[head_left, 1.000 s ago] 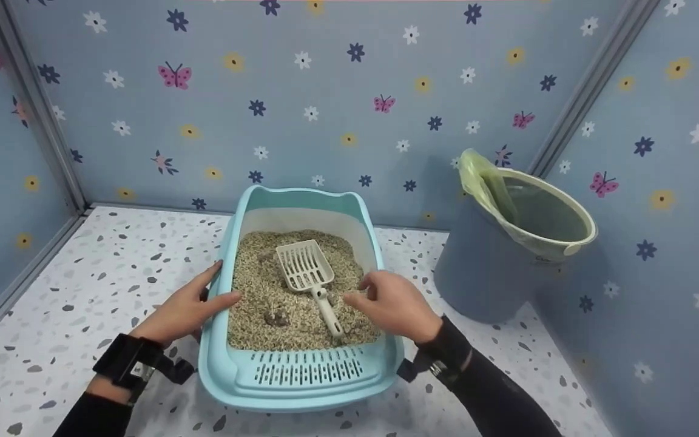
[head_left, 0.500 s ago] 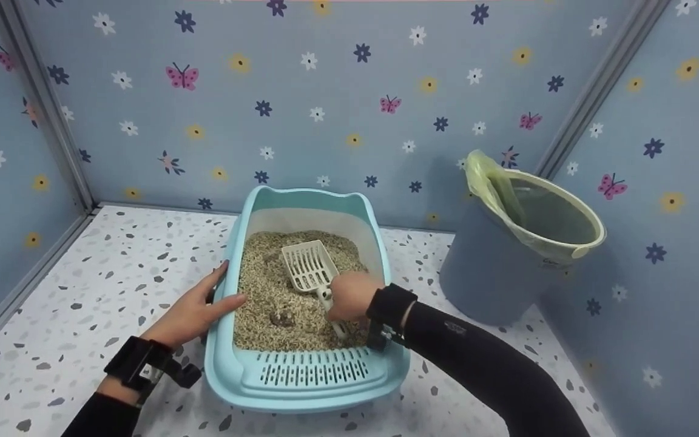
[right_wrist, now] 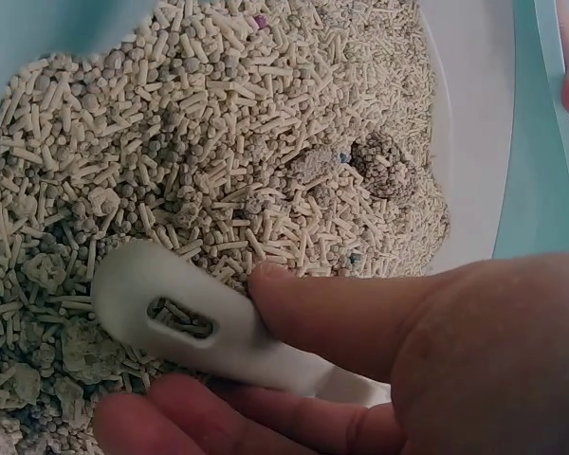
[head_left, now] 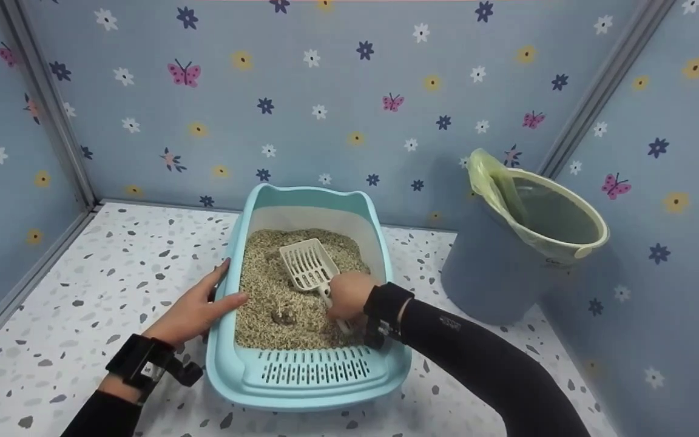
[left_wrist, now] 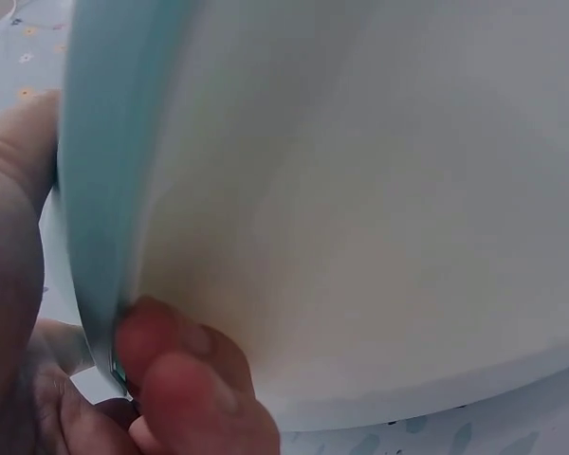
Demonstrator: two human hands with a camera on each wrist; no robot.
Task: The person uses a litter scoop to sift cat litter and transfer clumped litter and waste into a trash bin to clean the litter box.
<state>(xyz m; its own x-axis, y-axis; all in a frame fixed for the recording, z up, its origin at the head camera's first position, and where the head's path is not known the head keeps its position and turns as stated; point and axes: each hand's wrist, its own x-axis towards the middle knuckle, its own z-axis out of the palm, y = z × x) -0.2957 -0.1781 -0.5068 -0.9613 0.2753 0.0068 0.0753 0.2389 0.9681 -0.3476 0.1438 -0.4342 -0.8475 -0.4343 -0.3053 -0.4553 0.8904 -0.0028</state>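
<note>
A blue-and-white litter box (head_left: 310, 397) holds tan pellet litter (head_left: 258, 328). Lying on the litter is a cream slotted litter scoop (head_left: 309, 267), its head toward the back. My right hand (head_left: 354, 297) grips the scoop's handle (right_wrist: 199, 322), thumb on one side and fingers around the other. At the box's left side, my left hand (head_left: 189, 315) holds the rim. Its thumb lies over the edge, while the fingertips (left_wrist: 194, 370) curl under the rim against the outer wall in the left wrist view. A dark clump (right_wrist: 384, 166) shows in the litter in the right wrist view.
To the right stands a blue-grey bin (head_left: 495, 279), lined with a yellow-green bag (head_left: 489, 176). A flowered wall (head_left: 325, 85) rises behind the speckled tabletop (head_left: 119, 273), with more panels on both sides.
My right hand has moved left from the box's right side and taken hold of the scoop handle. The scoop has barely shifted. My left hand stays on the rim.
</note>
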